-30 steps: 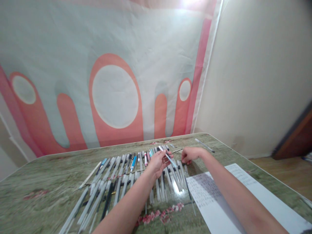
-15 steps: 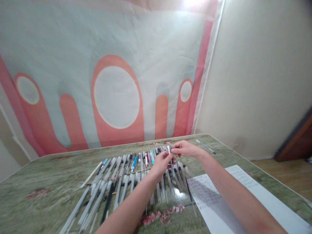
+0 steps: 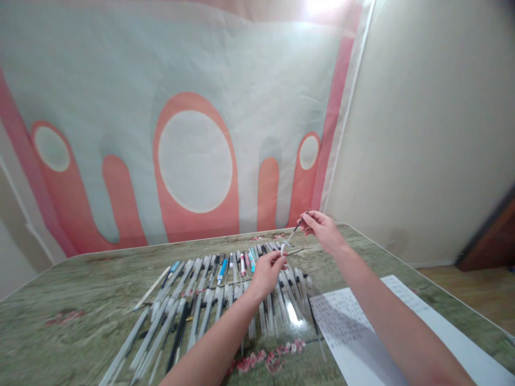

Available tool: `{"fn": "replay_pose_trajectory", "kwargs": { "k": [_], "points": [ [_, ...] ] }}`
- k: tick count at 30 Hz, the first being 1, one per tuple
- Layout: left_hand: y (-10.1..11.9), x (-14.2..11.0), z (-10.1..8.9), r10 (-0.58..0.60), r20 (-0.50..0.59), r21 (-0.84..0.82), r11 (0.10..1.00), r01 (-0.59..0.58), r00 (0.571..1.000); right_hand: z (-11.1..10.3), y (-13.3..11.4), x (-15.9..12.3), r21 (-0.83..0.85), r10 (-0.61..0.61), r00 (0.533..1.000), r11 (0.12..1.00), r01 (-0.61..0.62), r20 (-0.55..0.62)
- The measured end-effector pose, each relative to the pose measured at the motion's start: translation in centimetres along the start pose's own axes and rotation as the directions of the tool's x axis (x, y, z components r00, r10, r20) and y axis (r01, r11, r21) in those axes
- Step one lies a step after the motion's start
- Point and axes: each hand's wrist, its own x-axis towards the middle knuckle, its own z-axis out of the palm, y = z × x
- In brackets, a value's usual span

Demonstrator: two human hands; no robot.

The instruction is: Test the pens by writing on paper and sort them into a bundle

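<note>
Pen barrel [image 3: 282,249] and thin refill [image 3: 296,227] nearly meet above the table's [image 3: 96,292] far right — left hand [image 3: 266,272] pinching the barrel, right hand's [image 3: 325,231] fingertips together on the refill's dark end. A skewed tug could bend the refill.

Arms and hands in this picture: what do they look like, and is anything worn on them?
The left hand and right hand are human and ungloved. Both forearms show no sleeves, watches or markings; any rings are too small to tell.
</note>
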Motion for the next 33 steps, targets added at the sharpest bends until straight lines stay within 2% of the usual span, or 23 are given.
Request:
{"fn": "replay_pose_trajectory", "kwargs": {
  "k": [8,14,21,24,26,28,29,30,31,32,33],
  "points": [
    [-0.2,0.0,0.0,0.027,0.024,0.040,0.999,-0.028,0.999,0.1,-0.4,-0.2,0.024,-0.013,1.000,1.000,0.013,0.013],
    [0.5,-0.2,0.1,0.006,0.018,0.062,0.998,-0.007,1.000,0.0,-0.4,-0.2,-0.027,-0.027,1.000,0.999,0.027,0.016],
    [1.0,-0.4,-0.1,0.013,0.048,0.110,0.994,-0.019,0.999,0.0,-1.0,-0.5,-0.095,-0.048,0.995,0.994,0.056,0.082],
    [1.2,-0.3,-0.1,0.040,0.044,0.106,0.993,-0.045,0.998,0.6,-1.3,-1.0,-0.180,-0.005,0.983,0.983,0.039,0.186],
    [1.3,-0.2,-0.2,0.049,0.046,0.090,0.995,-0.053,0.998,1.0,-1.1,-1.3,-0.234,0.077,0.938,0.972,0.004,0.337],
    [1.3,-0.1,-0.3,0.062,0.044,0.082,0.994,-0.065,0.997,1.1,-0.2,-1.2,-0.265,0.146,0.865,0.964,-0.016,0.481],
    [1.2,0.0,-0.4,0.065,0.041,0.082,0.994,-0.069,0.997,1.1,0.6,-1.0,-0.275,0.159,0.841,0.961,-0.013,0.517],
    [1.1,0.0,-0.4,0.066,0.036,0.081,0.994,-0.069,0.997,0.9,1.7,-0.8,-0.289,0.149,0.843,0.957,0.008,0.517],
    [1.1,0.0,-0.4,0.062,0.030,0.077,0.995,-0.064,0.998,0.6,2.9,-0.4,-0.318,0.118,0.877,0.947,0.042,0.466],
    [1.0,0.1,-0.5,0.053,0.023,0.073,0.996,-0.055,0.998,0.3,4.4,-0.1,-0.396,0.086,0.918,0.915,0.081,0.386],
    [0.9,0.1,-0.5,0.043,0.018,0.068,0.997,-0.044,0.999,-0.1,5.9,0.3,-0.518,0.058,0.942,0.845,0.130,0.331]
  ]
}}
